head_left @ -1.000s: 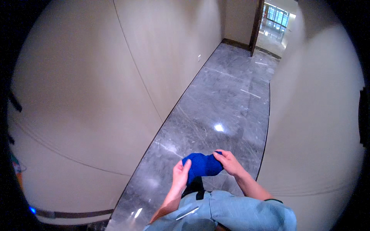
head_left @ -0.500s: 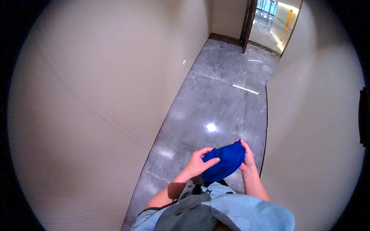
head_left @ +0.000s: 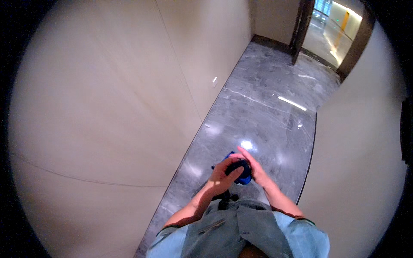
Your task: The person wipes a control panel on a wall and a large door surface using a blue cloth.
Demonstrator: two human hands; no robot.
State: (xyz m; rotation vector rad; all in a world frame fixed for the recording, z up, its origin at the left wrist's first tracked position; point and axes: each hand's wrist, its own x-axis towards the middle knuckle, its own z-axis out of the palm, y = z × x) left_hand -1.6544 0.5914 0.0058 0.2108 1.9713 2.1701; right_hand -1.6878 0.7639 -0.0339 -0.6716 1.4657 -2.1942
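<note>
A blue, soft-looking cloth item is bunched up between my two hands in front of my body, and its exact kind is hard to make out. My left hand is closed round its left side, with the thumb lying across it. From the right, my right hand presses against the item, its fingers reaching over the far side. A dark patch lies in the middle of the bunch beside my left thumb. Part of the item is hidden behind my fingers.
A grey marbled floor runs ahead between a beige wall on the left and another on the right. At the far end, a dark door stands open onto a bright hall.
The blue item was spread wide between my hands and is now bunched small. My right hand has come in toward the left. The view has turned, shifting the doorway rightward.
</note>
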